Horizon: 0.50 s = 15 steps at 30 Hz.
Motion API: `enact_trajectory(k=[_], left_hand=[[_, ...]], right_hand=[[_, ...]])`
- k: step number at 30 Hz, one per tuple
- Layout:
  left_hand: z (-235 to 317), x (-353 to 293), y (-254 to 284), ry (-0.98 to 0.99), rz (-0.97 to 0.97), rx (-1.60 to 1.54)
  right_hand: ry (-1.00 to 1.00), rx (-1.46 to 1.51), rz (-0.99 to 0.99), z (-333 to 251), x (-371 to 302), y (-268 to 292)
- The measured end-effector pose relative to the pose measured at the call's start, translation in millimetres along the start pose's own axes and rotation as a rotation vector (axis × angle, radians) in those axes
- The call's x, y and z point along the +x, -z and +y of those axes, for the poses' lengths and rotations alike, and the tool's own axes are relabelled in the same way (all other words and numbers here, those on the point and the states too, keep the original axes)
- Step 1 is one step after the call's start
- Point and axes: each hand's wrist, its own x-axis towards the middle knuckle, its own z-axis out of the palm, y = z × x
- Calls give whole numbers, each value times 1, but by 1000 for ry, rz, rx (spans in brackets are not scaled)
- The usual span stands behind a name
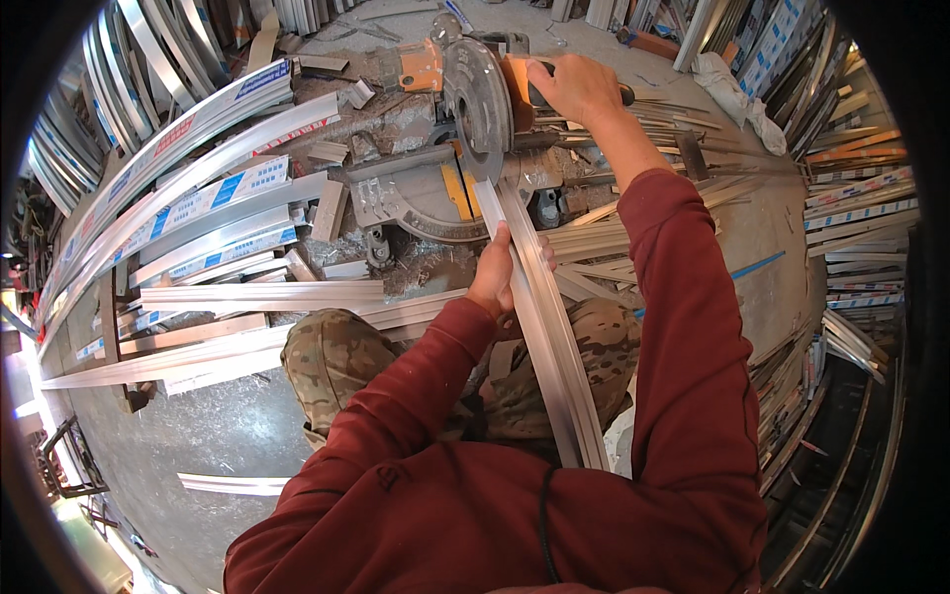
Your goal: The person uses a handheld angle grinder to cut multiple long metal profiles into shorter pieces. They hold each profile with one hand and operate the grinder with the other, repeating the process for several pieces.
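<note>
A mitre saw (465, 109) with an orange motor housing and a round grey blade guard sits on the floor ahead of me. My right hand (572, 87) is closed on its black handle at the top. My left hand (498, 272) grips a long silver aluminium profile (549, 346) that runs from under the blade, across my lap, toward my body. The profile lies on the saw's grey base (416, 193), against the fence. My knees in camouflage trousers (341, 361) are below the profile.
Long aluminium profiles (208, 203), some with blue and white film, lie stacked to the left. More bundles (856, 218) line the right side. Short offcuts and metal shavings (341, 153) surround the saw. A loose strip (233, 483) lies on the grey floor lower left.
</note>
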Motion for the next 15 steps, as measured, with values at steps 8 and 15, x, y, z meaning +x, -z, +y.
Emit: enact_trajectory(k=[8, 15], left_hand=[[2, 2, -3, 24, 26, -49], [-21, -31, -26, -24, 145, 50]], right_hand=[[-24, -15, -64, -1, -2, 5], [-29, 1, -49, 3, -3, 1]])
